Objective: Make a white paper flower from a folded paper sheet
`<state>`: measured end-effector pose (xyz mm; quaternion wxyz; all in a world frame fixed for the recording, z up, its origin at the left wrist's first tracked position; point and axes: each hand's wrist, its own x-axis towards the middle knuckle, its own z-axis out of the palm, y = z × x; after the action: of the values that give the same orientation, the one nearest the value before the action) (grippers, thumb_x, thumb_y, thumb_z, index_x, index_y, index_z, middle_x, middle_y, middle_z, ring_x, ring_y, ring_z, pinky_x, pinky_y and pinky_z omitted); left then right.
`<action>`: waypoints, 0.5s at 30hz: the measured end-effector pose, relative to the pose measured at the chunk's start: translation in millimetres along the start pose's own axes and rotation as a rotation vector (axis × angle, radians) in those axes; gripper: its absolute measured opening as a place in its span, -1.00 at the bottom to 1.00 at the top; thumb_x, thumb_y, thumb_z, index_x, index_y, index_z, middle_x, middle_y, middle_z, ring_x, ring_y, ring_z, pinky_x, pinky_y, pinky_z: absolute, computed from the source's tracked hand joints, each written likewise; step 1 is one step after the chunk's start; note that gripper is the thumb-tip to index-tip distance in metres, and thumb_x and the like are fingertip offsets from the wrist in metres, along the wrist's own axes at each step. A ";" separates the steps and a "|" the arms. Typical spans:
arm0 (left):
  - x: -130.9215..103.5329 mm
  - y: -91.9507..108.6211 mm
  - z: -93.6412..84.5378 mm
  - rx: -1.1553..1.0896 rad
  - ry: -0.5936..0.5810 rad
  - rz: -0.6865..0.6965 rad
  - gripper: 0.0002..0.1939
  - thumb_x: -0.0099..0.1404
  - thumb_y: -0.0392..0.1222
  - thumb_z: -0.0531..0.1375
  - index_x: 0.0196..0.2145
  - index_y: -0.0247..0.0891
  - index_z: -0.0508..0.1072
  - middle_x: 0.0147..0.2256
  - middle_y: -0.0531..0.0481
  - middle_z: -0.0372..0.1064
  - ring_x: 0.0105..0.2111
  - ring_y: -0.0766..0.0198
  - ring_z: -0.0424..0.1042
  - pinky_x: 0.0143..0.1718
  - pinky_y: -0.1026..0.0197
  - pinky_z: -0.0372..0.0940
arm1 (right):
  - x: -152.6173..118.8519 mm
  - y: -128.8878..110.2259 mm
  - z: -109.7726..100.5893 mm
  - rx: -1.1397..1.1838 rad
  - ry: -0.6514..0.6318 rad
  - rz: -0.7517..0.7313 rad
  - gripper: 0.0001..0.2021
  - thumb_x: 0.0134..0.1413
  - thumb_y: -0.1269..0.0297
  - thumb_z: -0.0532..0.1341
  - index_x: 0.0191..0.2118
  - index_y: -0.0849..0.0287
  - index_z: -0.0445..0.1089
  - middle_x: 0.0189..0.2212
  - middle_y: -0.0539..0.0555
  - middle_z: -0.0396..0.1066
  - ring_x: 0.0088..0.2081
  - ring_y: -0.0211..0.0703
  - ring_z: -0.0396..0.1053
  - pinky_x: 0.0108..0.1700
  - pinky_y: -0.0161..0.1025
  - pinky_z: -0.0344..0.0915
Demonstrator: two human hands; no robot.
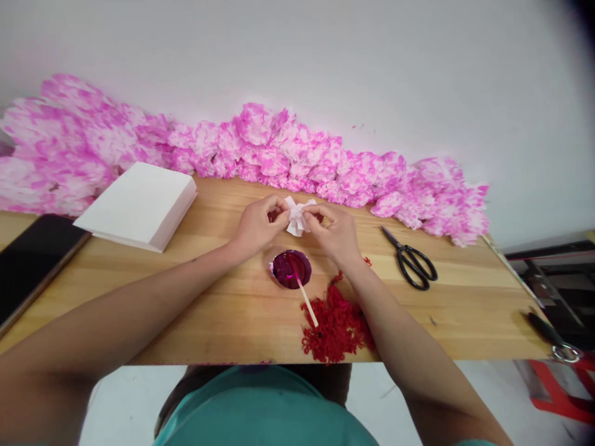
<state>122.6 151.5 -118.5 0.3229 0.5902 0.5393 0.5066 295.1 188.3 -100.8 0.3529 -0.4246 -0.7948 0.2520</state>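
Observation:
Between my two hands is a small white paper flower (296,218), its strips fanned outward. My left hand (261,224) pinches its left side between thumb and fingers. From the other side my right hand (333,232) pinches the paper in the same way. Just below the hands sits a small foil-like dish (279,271) of dark magenta liquid, with a thin wooden stick (307,302) leaning out over its edge. A tangled heap of red yarn (334,328) lies near the table's front edge, partly hidden by my right forearm.
Many pink-and-white paper flowers (288,152) line the back of the wooden table (209,316) along the wall. A white paper stack (139,204) and a black phone (35,260) lie left. Black scissors (411,260) rest right; a black-handled tool (551,334) sits at the right edge.

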 end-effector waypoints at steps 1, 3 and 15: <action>0.5 -0.6 0.0 -0.021 0.001 -0.010 -0.94 0.19 -0.25 0.18 -0.42 -0.27 0.37 -0.46 0.06 0.41 -0.48 0.37 0.34 -0.44 0.32 0.20 | 0.5 0.7 -0.3 0.012 0.005 0.010 -0.84 0.08 0.35 0.17 -0.33 0.13 0.53 -0.38 0.00 0.53 -0.37 -0.22 0.38 -0.28 -0.26 0.22; 1.4 -1.9 -0.1 -0.053 0.005 -0.025 -0.94 0.18 -0.25 0.18 -0.42 -0.28 0.36 -0.46 0.05 0.41 -0.47 0.36 0.36 -0.42 0.31 0.22 | 1.3 2.1 -0.7 0.024 0.013 0.034 -0.85 0.09 0.33 0.18 -0.34 0.13 0.53 -0.39 -0.01 0.53 -0.38 -0.23 0.37 -0.29 -0.26 0.22; -0.7 -0.3 0.2 -0.055 -0.052 -0.009 -0.90 0.21 -0.20 0.17 -0.42 -0.28 0.36 -0.44 0.03 0.43 -0.46 0.36 0.38 -0.42 0.31 0.24 | 1.4 1.7 -0.2 0.026 -0.006 0.042 -0.84 0.09 0.17 0.24 -0.40 0.13 0.44 -0.45 -0.02 0.46 -0.42 -0.24 0.32 -0.32 -0.27 0.21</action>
<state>122.8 150.9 -119.0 0.3550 0.5917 0.5191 0.5044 295.5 190.5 -101.3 0.3506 -0.4361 -0.7833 0.2708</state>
